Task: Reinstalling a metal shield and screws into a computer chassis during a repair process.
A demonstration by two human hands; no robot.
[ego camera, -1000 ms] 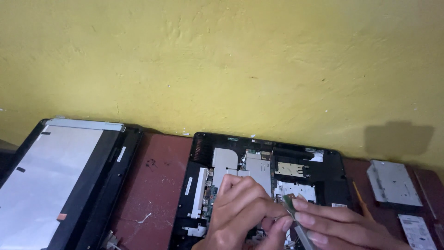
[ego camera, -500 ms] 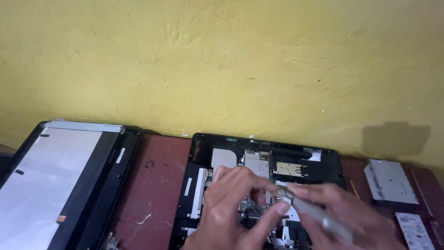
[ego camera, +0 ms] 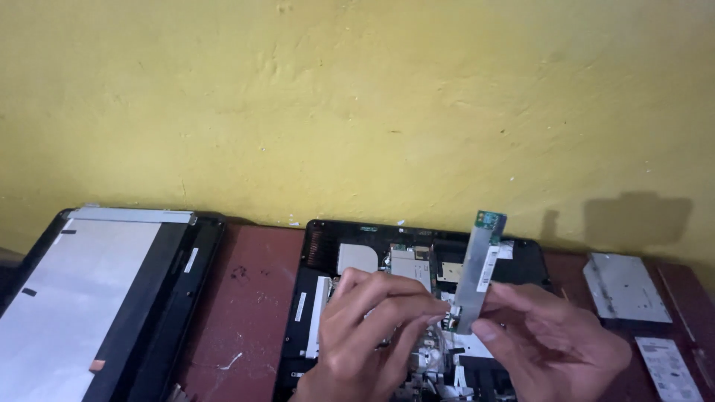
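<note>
Yellow wall (ego camera: 357,97) fills the top of the view, reddish-brown table (ego camera: 253,305) below it. Far left, a detached screen panel (ego camera: 82,298) lies flat, silvery back up, in a black frame. Centre, an opened black laptop base (ego camera: 328,253) lies flat with its metal shields and boards exposed. Far right, a flat grey drive (ego camera: 624,277) and a smaller labelled part (ego camera: 668,366) just below it. Left hand (ego camera: 372,327) and right hand (ego camera: 555,335) both hover over the laptop base, each pinching the lower end of a narrow grey strip board (ego camera: 475,272). The strip stands nearly upright, lifted clear of the base, small green circuit piece at its top end, white label mid-length.
</note>
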